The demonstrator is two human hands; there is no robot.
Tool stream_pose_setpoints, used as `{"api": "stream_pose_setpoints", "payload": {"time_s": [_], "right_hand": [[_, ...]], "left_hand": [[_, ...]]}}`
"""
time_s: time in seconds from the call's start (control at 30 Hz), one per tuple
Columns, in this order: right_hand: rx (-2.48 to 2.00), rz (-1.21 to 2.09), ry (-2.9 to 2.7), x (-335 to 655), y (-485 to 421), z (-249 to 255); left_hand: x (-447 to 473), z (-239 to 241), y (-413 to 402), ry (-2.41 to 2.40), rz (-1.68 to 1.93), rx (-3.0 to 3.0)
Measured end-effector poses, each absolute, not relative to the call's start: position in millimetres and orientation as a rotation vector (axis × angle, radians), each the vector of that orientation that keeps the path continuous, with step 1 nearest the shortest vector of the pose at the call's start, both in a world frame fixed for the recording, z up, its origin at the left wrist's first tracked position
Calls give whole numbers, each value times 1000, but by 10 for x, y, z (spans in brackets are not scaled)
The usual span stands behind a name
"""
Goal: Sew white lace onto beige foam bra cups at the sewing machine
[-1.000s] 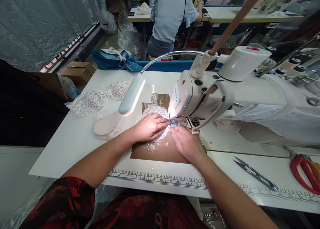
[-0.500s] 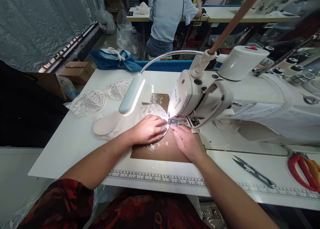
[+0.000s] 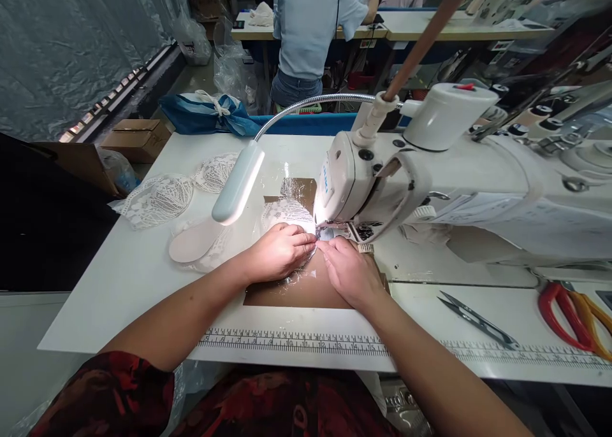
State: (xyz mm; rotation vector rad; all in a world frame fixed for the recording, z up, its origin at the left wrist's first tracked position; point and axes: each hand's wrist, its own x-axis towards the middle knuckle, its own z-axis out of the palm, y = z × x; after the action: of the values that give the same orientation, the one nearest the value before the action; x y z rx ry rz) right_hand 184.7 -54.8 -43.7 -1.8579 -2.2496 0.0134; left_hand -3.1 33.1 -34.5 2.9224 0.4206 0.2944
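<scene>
A white lace bra cup [image 3: 285, 213] lies beneath the needle area of a white sewing machine [image 3: 342, 176]. My left hand [image 3: 276, 252] rests on it, fingers pressed together and holding the fabric down beside the presser foot. Just right of the foot, my right hand [image 3: 352, 268] has its thumb and fingertips pinched at the cup's edge; the exact grip is partly hidden. Both hands are over a brown board [image 3: 287, 295] with shiny clear film on it. The lamp [image 3: 239, 182] lights the stitching spot.
Lace cups [image 3: 157, 198] and a beige oval pad [image 3: 194, 241] lie on the left. Thread snips [image 3: 478, 319] and red-and-orange-handled scissors [image 3: 568, 316] are at right, near a ruler strip [image 3: 296, 343] along the front edge. Behind a blue cloth bundle [image 3: 205, 113], another person [image 3: 306, 35] sits.
The view has shifted slightly, moving the scene leftward. My right fingertips have come closer to my left ones at the cup's edge, and the left hand stays on the lace.
</scene>
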Motion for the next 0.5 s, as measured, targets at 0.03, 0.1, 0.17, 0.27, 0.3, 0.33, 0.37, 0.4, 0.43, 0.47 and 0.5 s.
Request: {"api": "stream_pose_setpoints", "payload": {"time_s": [0.03,0.1,0.17,0.27,0.3,0.33,0.37,0.4,0.43,0.47,0.5], "right_hand": [[-1867,15,-2236,1845,-547,-440],[-1879,25,-2214,1846,-549,-442],[-1869,38,-2211,1859,-557,-438],[-1764,33,-2251,1893,-577,-434],[-1721,27,-2267,1904,-583,-435],[-1683,24,-2279,1913,-588,-437],[-1655,26,-2287,1919,-592,-439],[-1636,35,-2294,1922,-595,-440],[-1621,47,-2302,1922,-597,-440],[-1609,57,-2308,1921,-599,-439],[-1601,66,-2315,1918,-601,-437]], "left_hand": [[-24,-348,318,442,294,2927],[-17,-354,300,462,292,2933],[-23,-357,295,449,302,2928],[-43,-355,310,413,325,2901],[-51,-353,318,406,328,2890],[-57,-351,325,404,329,2880],[-62,-348,332,406,329,2871],[-65,-345,339,409,329,2864],[-68,-342,344,412,328,2858],[-69,-339,349,412,326,2856],[-69,-337,353,410,325,2855]]}}
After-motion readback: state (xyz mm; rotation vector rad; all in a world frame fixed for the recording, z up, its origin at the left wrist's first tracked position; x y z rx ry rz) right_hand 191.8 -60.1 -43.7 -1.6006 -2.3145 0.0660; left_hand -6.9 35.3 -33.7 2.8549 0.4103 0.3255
